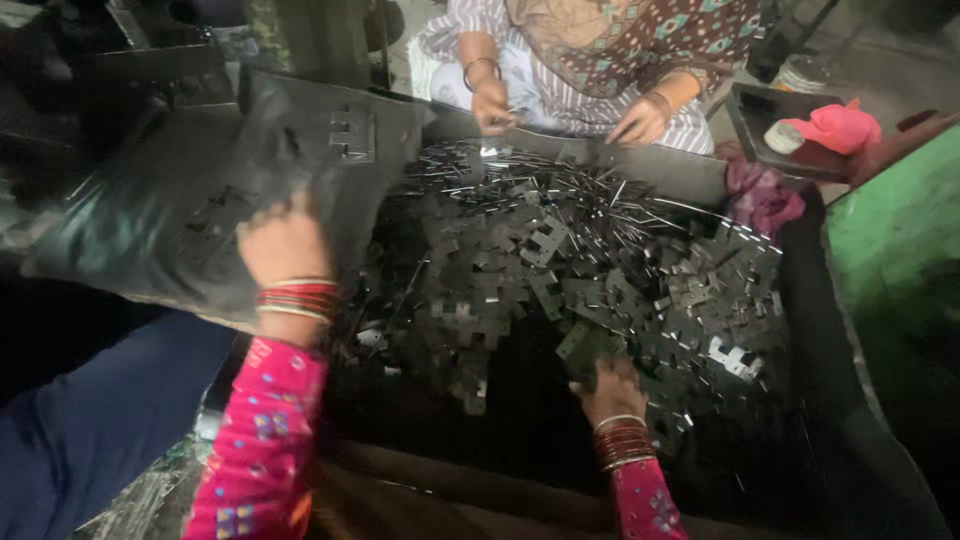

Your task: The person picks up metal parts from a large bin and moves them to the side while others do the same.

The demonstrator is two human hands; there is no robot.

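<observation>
Right hand curled shut into heap of flat metal stampings; heap spreads toward 12 o'clock. Left hand, at 9 o'clock, grips dark sack, farther off.

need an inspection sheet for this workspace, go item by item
surface: dark tray, almost wholly covered with metal parts.
job's things: heap of flat notched metal plates with thin metal pins at the far side; dark sack at the left, a plate lying on it.
clutter: pink cloth and a small round white thing on a dark block; purple rag.
hands: left hand presses on the sack; right hand digs into the plates, grasp unclear. Another person's hands work at the pins.
cables: nothing seen.
surroundings: dim light; green surface at right.
</observation>
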